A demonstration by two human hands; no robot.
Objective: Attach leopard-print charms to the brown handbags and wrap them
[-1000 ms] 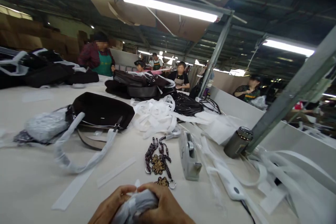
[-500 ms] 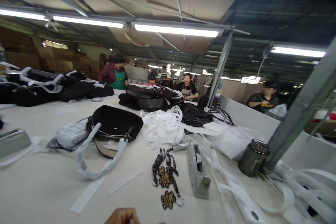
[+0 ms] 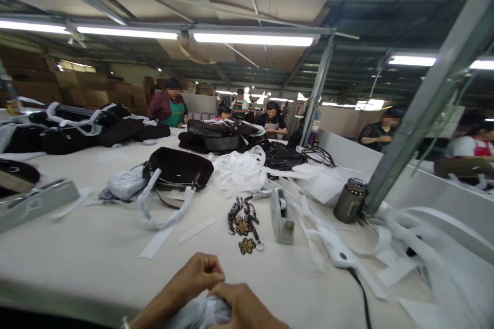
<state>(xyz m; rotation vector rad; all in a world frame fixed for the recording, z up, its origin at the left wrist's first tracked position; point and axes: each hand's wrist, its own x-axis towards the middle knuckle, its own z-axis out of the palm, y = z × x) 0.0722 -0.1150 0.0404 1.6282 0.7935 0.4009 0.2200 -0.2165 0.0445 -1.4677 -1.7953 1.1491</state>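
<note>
At the table's near edge my left hand is closed in a pinch, its fingertips close against my right hand; what they hold is hidden. My right hand is closed on crumpled, translucent plastic wrap, which shows below and between both hands. Whatever the wrap covers cannot be made out. Leopard-print flower charms on dark braided straps with metal rings lie ahead of my hands. Farther off to the left rests a black handbag, its strap wrapped in white.
A grey tape dispenser stands right of the charms, another at left. A dark flask stands by a metal post. White strips, a corded white device and piled bags lie around. Several co-workers sit or stand beyond.
Both hands have come up into view with the plastic wrap; before, only part of one hand showed. The view has tilted down and shifted, showing the table's near edge.
</note>
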